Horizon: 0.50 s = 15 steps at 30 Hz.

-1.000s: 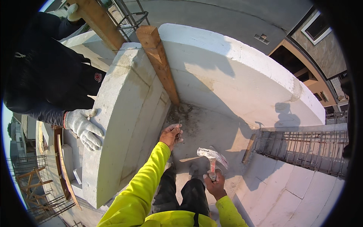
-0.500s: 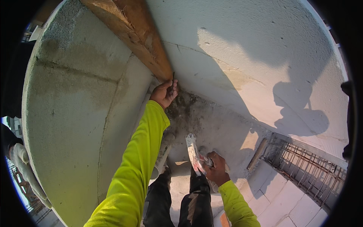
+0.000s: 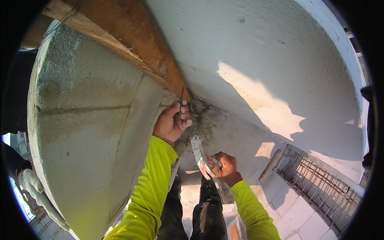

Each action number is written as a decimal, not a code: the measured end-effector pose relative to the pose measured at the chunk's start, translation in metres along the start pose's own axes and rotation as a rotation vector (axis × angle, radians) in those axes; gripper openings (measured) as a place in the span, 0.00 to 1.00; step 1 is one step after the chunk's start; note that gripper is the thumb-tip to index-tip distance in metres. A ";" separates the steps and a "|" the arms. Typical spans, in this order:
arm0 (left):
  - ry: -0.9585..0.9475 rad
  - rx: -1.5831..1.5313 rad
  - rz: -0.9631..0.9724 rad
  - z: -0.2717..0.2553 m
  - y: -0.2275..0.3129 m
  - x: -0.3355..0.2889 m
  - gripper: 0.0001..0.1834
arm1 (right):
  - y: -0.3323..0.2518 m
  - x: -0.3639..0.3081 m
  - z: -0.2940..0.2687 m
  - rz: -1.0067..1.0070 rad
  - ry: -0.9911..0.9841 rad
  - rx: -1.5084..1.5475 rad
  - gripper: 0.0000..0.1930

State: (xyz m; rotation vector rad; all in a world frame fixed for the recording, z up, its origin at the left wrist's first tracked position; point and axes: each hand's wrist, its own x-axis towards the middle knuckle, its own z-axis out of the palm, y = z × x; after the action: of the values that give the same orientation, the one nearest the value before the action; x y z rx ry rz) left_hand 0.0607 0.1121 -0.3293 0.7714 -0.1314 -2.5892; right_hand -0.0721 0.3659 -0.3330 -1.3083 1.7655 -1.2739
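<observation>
My left hand (image 3: 172, 123) is closed with a thin dark nail (image 3: 182, 98) pinched in its fingers, the nail's end pointing up. Just beyond the fingertips is the lower end of a brown wooden post (image 3: 138, 42), standing in the corner between two pale walls; whether the nail touches the wood I cannot tell. Lower and to the right, my right hand (image 3: 226, 169) is wrapped round the handle of a hammer. The hammer head (image 3: 200, 157) is crusted with white and some red, and sits apart from the nail.
Pale block walls rise at left (image 3: 84, 160) and right (image 3: 224, 40). A wire (image 3: 66, 18) crosses the post high up. Rebar (image 3: 324, 186) lies in a channel at right, beside a wood strip (image 3: 270, 165). Another person's gloved hand (image 3: 34, 186) rests by the left wall's edge.
My left hand with the nail sits lower and nearer in the picture, and more of the nail shows. The hammer has come up slightly. The whole view has shifted, showing more of the post.
</observation>
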 end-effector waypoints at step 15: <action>0.352 0.064 0.054 0.031 -0.010 -0.054 0.03 | -0.092 -0.066 -0.015 0.199 -0.075 0.027 0.14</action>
State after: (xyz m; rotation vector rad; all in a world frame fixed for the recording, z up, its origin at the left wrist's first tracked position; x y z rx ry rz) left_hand 0.0804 0.1433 -0.2780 1.2143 -0.1257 -2.3648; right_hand -0.0288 0.4280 -0.2471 -1.1193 1.7708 -1.1202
